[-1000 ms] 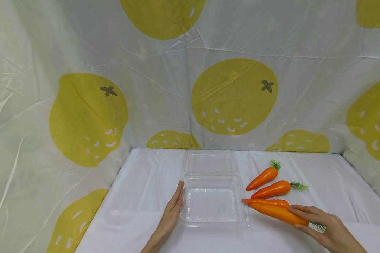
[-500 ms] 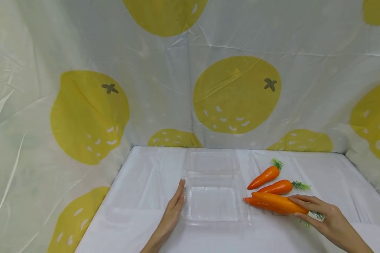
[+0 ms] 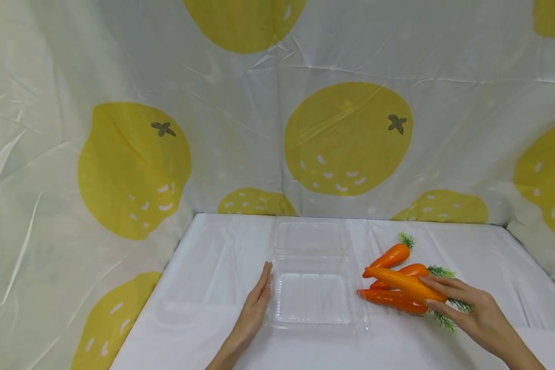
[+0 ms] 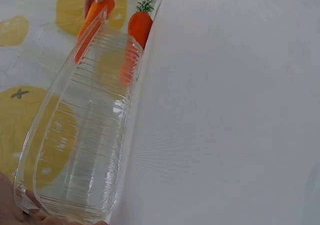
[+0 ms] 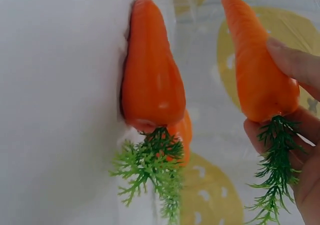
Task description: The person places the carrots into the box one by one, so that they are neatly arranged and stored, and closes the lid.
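Looking first from the head, we see that the smooth, tapered orange carrot with a green leafy top (image 3: 404,283) has swung away from us since a second ago: its tip then pointed toward the near part of the container, and now it crosses in front of the two farther carrots. The right hand (image 3: 476,308) grasps it near its thick end, thumb on one side and fingers on the other. That swing uncovers more of the nearest glossy orange carrot lying down (image 3: 393,299), while the middle orange carrot (image 3: 415,269) and the farthest orange carrot (image 3: 393,254) are now partly covered. The left hand (image 3: 253,303) stays against the left wall of the clear plastic hinged container (image 3: 311,295), its fingers extended, and the transparent lid (image 3: 311,237) lies folded back behind. Beneath everything we have a creased white cloth surface (image 3: 180,324), and around it a pale, wrinkled curtain (image 3: 240,128) printed with big yellow lemons (image 3: 349,139). From the left wrist, we look along the container's ribbed wall to two carrots past its far end, one between fingertips. From the right wrist, we find the grasped carrot's greenery hanging by the palm, with the nearest carrot on the white cloth alongside.
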A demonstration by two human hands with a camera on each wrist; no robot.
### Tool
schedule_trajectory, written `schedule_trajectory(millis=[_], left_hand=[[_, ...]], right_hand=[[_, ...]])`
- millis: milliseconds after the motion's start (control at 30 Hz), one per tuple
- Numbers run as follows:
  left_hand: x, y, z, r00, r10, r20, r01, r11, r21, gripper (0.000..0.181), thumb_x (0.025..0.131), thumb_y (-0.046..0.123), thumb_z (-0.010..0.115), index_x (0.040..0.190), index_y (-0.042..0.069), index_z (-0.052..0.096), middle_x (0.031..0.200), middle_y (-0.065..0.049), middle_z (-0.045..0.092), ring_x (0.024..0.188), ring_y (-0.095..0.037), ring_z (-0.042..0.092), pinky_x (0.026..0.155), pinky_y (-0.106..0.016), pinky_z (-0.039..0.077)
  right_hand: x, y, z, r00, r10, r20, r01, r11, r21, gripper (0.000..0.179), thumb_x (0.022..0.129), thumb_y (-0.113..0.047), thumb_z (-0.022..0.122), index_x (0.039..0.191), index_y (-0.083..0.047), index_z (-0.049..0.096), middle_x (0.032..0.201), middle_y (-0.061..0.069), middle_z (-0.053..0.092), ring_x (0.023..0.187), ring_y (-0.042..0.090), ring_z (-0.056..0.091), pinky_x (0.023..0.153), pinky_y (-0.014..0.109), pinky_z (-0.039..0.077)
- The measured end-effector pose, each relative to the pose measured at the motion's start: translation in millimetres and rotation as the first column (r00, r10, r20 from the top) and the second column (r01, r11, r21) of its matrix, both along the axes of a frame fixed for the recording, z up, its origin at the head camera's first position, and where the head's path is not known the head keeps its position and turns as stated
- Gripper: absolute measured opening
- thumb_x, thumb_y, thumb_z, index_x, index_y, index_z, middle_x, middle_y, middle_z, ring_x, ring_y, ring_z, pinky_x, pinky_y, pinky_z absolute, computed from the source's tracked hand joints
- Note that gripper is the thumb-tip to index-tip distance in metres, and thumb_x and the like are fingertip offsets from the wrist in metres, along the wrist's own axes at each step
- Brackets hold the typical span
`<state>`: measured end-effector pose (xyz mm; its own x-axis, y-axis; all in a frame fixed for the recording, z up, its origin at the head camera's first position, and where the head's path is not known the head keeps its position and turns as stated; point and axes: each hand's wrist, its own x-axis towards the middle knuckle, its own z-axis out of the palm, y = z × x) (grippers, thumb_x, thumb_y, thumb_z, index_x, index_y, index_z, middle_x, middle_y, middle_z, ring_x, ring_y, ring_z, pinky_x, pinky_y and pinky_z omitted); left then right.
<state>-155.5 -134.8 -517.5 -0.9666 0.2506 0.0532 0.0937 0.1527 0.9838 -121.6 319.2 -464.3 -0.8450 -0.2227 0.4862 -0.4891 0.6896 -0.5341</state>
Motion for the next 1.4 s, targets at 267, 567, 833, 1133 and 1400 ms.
schedule_trajectory(millis=[267, 567, 833, 1133, 1400], left_hand=[[0.6, 0.1, 0.4, 1.000, 0.014, -0.021, -0.014, 1.000, -0.005, 0.057, 0.115, 0.016, 0.027, 0.166, 0.006, 0.004, 0.176, -0.010, 0.003, 0.161, -0.033, 0.008, 0.112, 0.001, 0.013], [2.2, -0.1, 0.3, 1.000, 0.002, -0.009, -0.002, 1.000, 0.004, 0.057, 0.115, 0.015, 0.024, 0.166, 0.006, 0.001, 0.175, -0.012, 0.002, 0.161, -0.033, 0.008, 0.113, -0.001, 0.014], [1.5, -0.5, 0.5, 1.000, 0.003, 0.002, -0.003, 1.000, 0.008, 0.057, 0.116, 0.018, 0.026, 0.167, 0.008, 0.002, 0.176, -0.008, 0.003, 0.162, -0.030, 0.008, 0.126, -0.032, 0.012], [2.2, -0.4, 1.7, 1.000, 0.015, -0.016, -0.015, 1.000, 0.000, 0.057, 0.116, 0.019, 0.026, 0.167, 0.008, 0.004, 0.176, -0.009, 0.004, 0.161, -0.033, 0.009, 0.121, -0.013, 0.014], [2.6, 0.2, 2.5, 1.000, 0.009, 0.001, -0.009, 1.000, 0.013, 0.057, 0.115, 0.018, 0.027, 0.167, 0.010, 0.004, 0.176, -0.007, 0.003, 0.162, -0.033, 0.009, 0.113, -0.001, 0.015]], right_hand=[[-18.6, -22, 9.8, 0.997, 0.066, -0.027, -0.065, 0.998, 0.004, 0.052, 0.077, 0.000, 0.087, 0.123, -0.021, 0.078, 0.122, -0.010, 0.074, 0.117, -0.022, 0.050, 0.094, -0.005, 0.041], [-39.7, -52, 15.2, 0.985, 0.170, 0.001, -0.170, 0.985, -0.001, 0.052, 0.080, -0.005, 0.087, 0.128, -0.021, 0.075, 0.122, 0.003, 0.075, 0.111, -0.011, 0.061, 0.088, 0.002, 0.049], [-58.2, -75, 12.0, 0.976, 0.217, -0.003, -0.217, 0.976, 0.019, 0.051, 0.080, -0.007, 0.087, 0.127, -0.021, 0.076, 0.121, 0.002, 0.077, 0.108, -0.005, 0.064, 0.082, 0.009, 0.055], [-68.2, -101, 10.9, 0.954, 0.285, 0.095, -0.287, 0.958, 0.004, 0.044, 0.088, -0.019, 0.083, 0.130, -0.024, 0.074, 0.127, -0.003, 0.073, 0.111, 0.005, 0.067, 0.083, 0.019, 0.061], [-71.1, -122, 9.9, 0.941, 0.297, 0.164, -0.300, 0.954, -0.003, 0.042, 0.091, -0.028, 0.080, 0.132, -0.028, 0.073, 0.130, -0.005, 0.071, 0.113, 0.013, 0.068, 0.085, 0.025, 0.061]])
